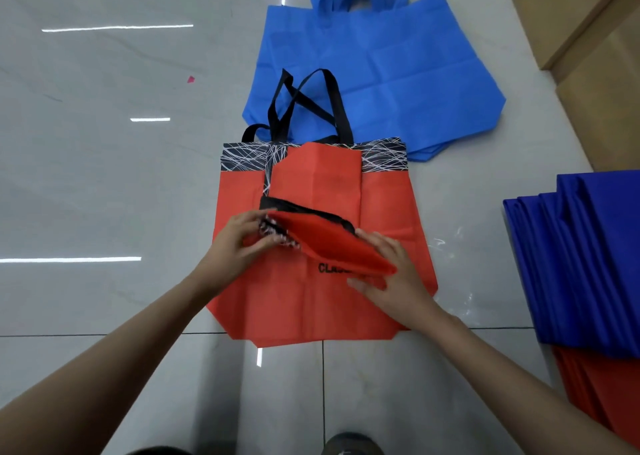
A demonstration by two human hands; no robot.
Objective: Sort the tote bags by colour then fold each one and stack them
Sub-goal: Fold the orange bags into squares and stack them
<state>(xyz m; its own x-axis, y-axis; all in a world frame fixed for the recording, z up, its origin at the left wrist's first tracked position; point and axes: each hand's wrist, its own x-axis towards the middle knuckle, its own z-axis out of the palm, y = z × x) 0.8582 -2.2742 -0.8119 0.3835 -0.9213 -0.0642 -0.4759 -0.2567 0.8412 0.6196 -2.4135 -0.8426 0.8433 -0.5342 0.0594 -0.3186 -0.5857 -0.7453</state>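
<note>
Left hand (239,238) pinching folded red tote (332,247) at its scribble-patterned band, right hand (394,281) gripping the other end, flat matte red bag (294,309) beneath, glossy tiled floor (104,177)

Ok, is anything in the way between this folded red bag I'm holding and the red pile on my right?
Nothing visible. Only bare floor lies between the folded red bag and the red pile; the dark blue pile covers only its far edge.

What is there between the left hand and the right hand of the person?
In the head view, a folded red tote bag spans between them: the left hand grips its patterned end, and the right hand holds the other end.
</note>
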